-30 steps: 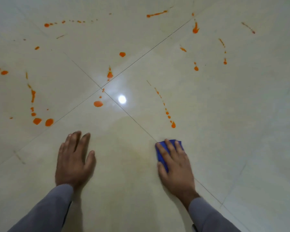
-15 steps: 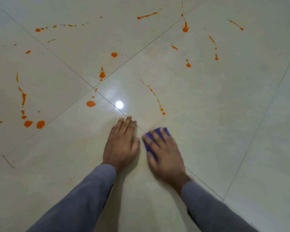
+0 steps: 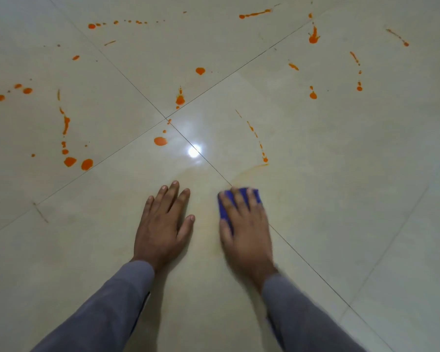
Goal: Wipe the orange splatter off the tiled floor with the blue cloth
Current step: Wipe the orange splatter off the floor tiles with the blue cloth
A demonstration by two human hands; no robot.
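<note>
My right hand presses flat on a small blue cloth on the glossy cream tiled floor; only the cloth's far and left edges show past my fingers. My left hand lies palm down on the tile just left of it, fingers spread, holding nothing. Orange splatter covers the floor beyond both hands: a thin dotted streak just past the cloth, a round blob near the tile joint, two big drops at left, more spots farther off. A faint yellowish smear arcs ahead of the cloth.
Dark grout lines cross near the middle of the view. A bright lamp reflection glares on the tile ahead of my hands. Grey sleeves cover both forearms.
My left hand moved from far left to close beside the right. The right hand with the cloth swept left, then back right, and is blurred now. The streak's nearest drops have become a faint smear.
</note>
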